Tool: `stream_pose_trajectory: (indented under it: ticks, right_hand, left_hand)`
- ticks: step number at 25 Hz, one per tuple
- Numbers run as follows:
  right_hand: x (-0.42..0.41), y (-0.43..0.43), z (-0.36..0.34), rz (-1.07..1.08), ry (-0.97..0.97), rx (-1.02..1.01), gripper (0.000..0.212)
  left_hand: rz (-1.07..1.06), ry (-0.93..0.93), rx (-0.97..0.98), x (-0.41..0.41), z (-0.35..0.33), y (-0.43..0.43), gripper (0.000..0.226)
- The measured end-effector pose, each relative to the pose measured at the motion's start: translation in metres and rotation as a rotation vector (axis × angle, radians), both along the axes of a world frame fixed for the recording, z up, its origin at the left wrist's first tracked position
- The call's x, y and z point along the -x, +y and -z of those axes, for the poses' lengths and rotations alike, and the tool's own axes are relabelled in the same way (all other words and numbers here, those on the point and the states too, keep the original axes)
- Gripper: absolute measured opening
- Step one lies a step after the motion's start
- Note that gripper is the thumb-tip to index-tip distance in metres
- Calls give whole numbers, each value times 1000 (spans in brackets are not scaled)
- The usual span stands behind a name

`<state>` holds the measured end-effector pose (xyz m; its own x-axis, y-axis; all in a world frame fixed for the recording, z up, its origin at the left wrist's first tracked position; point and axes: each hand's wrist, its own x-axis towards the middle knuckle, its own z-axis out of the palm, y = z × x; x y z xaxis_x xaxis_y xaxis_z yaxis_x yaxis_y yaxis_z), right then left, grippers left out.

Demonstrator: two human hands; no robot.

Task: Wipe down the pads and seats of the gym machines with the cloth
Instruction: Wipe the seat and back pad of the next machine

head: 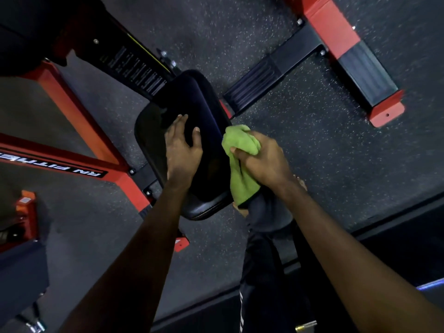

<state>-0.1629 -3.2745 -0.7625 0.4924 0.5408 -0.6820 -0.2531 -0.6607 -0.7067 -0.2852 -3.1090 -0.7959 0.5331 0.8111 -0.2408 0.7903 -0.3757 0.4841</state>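
Two bare hands reach forward and down from outstretched forearms onto a black padded seat [211, 104]. Left hand [183, 150]: laid flat on the middle of the seat top, fingers straight and slightly spread, thumb out to the side, holding nothing. Right hand [262, 162]: fingers and thumb curled tightly round a bunched green cloth [240, 169], wrist bent inward toward the seat. The cloth lies against the right edge of the seat; one wad bulges above the knuckles and a longer tail hangs below the fist, down to the near right corner of the seat. The two hands are near each other but not touching.

Beneath the right wrist, the person's knee in dark trousers [266, 212] sits just beside the seat's near right corner. The seat is bolted to a red steel frame [72, 111], which carries a black label strip [60, 168] with white lettering. A ribbed black footplate [254, 85] lies beyond the seat's far right corner, on speckled dark rubber floor [324, 152].
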Motion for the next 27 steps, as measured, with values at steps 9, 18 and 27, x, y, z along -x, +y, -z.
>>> stream_pose_trajectory:
  ticks: [9, 18, 27]
  right_hand:
    - [0, 0, -5, 34, 58, 23, 38]
    - [-24, 42, 23, -4, 44, 48, 45]
    - [-52, 104, 55, 87, 98, -35, 24]
  left_hand:
    - [27, 19, -53, -3, 6, 7, 46]
    - [-42, 17, -26, -28, 34, 67, 55]
    - [11, 69, -37, -25, 44, 71, 63]
